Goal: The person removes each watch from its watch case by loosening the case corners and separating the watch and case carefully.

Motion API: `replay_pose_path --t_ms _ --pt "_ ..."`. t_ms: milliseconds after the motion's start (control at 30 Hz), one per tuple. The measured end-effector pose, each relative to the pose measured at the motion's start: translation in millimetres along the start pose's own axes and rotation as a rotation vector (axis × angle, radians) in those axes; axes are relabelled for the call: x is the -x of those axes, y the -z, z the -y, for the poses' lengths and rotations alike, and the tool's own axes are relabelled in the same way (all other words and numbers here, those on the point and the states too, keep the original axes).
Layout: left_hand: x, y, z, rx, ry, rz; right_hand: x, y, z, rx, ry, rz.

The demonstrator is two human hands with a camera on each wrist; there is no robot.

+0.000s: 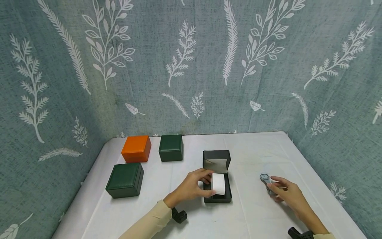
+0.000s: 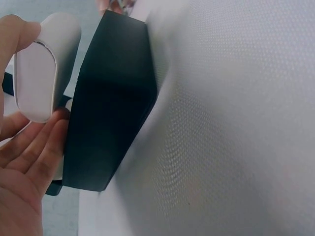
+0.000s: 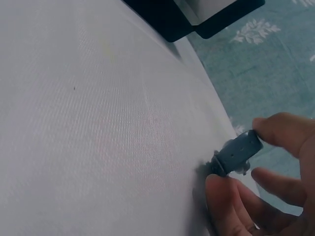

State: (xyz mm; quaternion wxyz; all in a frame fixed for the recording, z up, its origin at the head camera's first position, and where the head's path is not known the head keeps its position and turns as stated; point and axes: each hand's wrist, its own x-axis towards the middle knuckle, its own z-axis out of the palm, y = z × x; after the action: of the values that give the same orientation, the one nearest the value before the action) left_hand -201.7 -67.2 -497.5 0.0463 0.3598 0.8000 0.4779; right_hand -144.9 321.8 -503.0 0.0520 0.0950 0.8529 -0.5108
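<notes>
Fingers and thumb of the left hand (image 1: 193, 184) are partly spread and curled round the two ends of a white cushion (image 1: 219, 184), holding it at the opening of a black box (image 1: 217, 200) just right of the lower centre of the head frame; how far it sits below the rim I cannot tell. The box's lid (image 1: 217, 155) stands raised at the back, its pale lining facing the hand. Toward the lower right of the frame, the right hand (image 1: 286, 194) has its fingers bent and slightly parted, pinching a grey-blue watch (image 1: 265, 178) by its band, with the round dial toward the upper left of the hand. In the right wrist view, the watch is at the lower right between the fingertips, near the white cloth (image 1: 244, 215); whether it touches I cannot tell. At the left of the head frame stand three closed boxes: an orange box (image 1: 135, 146), a small green box (image 1: 171, 145) to its right, and a larger green box (image 1: 124, 177) nearer the bottom edge. Behind, a blue-green curtain (image 1: 149, 66) with white leaf patterns fills the upper part. A cream sleeve (image 1: 149, 219) covers the left forearm.
</notes>
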Motion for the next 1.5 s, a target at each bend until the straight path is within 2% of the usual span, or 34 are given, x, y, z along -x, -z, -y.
replay_pose_path --t_ms 267,500,600,800,933,1033,1367,1500 --pt "0.2 0.9 -1.3 0.012 0.022 -0.001 0.0 1.9 1.2 -0.008 0.007 0.006" --pt "0.8 2.0 -2.1 -0.061 0.0 -0.016 0.9 5.2 8.6 0.048 0.04 -0.019" --pt "1.1 3.0 -1.5 -0.098 -0.01 -0.03 2.6 3.9 13.8 0.096 0.098 -0.051" --pt "2.1 4.2 1.6 -0.127 -0.01 -0.032 5.2 -3.0 25.0 0.234 0.282 -0.14" --pt "1.9 4.1 3.7 -0.123 -0.016 -0.028 4.9 -9.1 32.3 0.294 0.413 -0.197" --pt "1.9 4.0 4.0 -0.106 -0.014 -0.028 4.7 -13.1 36.2 0.316 0.477 -0.216" --pt "4.5 4.0 4.3 -0.074 -0.002 -0.031 1.2 -29.9 43.3 0.287 0.612 -0.153" --pt "5.5 4.1 6.2 -0.064 0.002 -0.042 -0.3 -39.4 48.9 0.274 0.604 -0.105"
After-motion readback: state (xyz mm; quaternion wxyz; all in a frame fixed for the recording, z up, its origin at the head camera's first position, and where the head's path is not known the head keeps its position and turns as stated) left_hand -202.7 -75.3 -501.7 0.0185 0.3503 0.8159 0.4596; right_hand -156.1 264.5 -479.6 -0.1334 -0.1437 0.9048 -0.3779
